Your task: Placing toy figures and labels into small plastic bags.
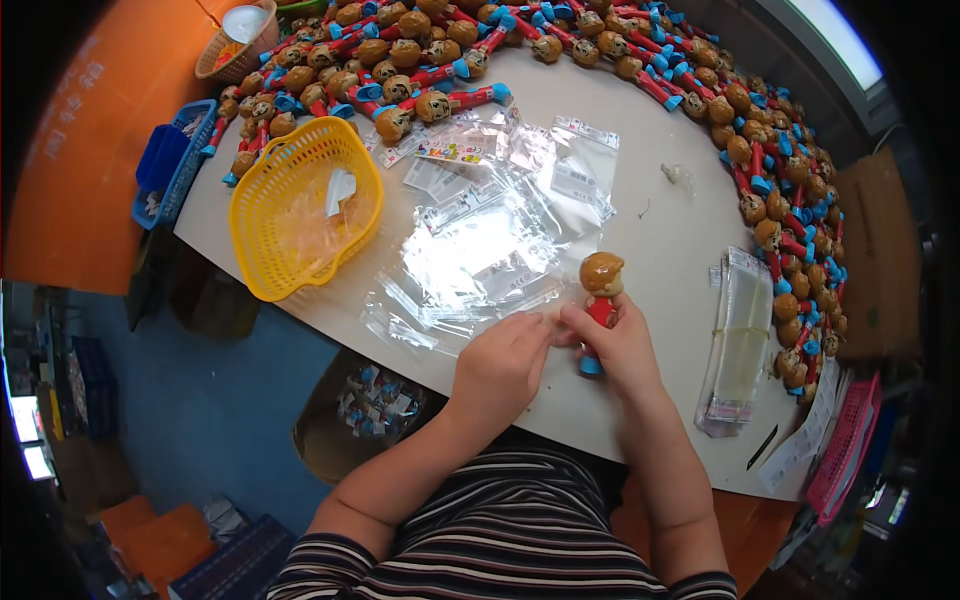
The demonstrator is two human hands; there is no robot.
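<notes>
In the head view, the right hand (622, 345) is gripping a brown-headed toy figure with a red body and blue base (600, 300), standing it upright on the white tabletop (660, 230). The left hand (503, 362) is lying curled beside it, touching the loose clear plastic bags (480, 260); its grip is unclear. A yellow plastic basket (300, 205) is sitting to the left.

yellow basket (262, 222): 1 | blue crate (170, 165): 1 | pink basket (845, 445): 1 | hand-held figure toy (600, 285): 1

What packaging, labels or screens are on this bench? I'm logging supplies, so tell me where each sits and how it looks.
Loose clear bags: spread mid-table, white label patches.
Colourful card insert: under the toy row, small rectangle.
Banded bag stack: right of the right hand, clear, upright strip.
Lit screens: far left edge, white.
</notes>
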